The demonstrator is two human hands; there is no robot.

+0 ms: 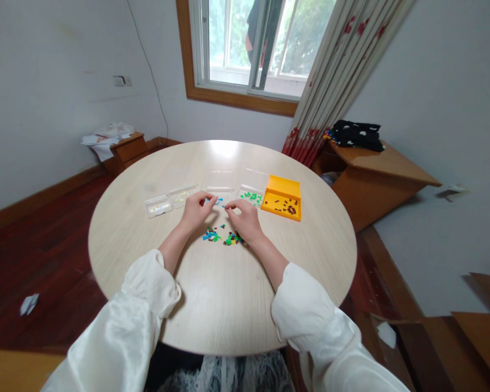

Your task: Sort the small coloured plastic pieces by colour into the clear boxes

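Over a clear box with blue pieces (pixel 218 201), my left hand (pixel 197 209) has its fingertips pinched together; what they hold is too small to name. My right hand (pixel 244 219) is beside it, its thumb and finger closed on a small blue piece (pixel 225 207). Nearer me lies a loose pile of mixed pieces (pixel 211 235), blue, green, brown and yellow, partly under my right hand. Green pieces (pixel 251 197) lie in a clear box to the right. An open yellow box (pixel 283 179) holds brown pieces (pixel 291 209). Two clear boxes (pixel 159 212) at left hold pale pieces.
The round wooden table (pixel 224 305) stands below a window (pixel 253 49). A curtain (pixel 330 71) hangs behind its right side. Beyond the table are a small cabinet with papers (pixel 118 130) at left and a tilted wooden cabinet (pixel 367 185) with dark cloth (pixel 357 134) at right.
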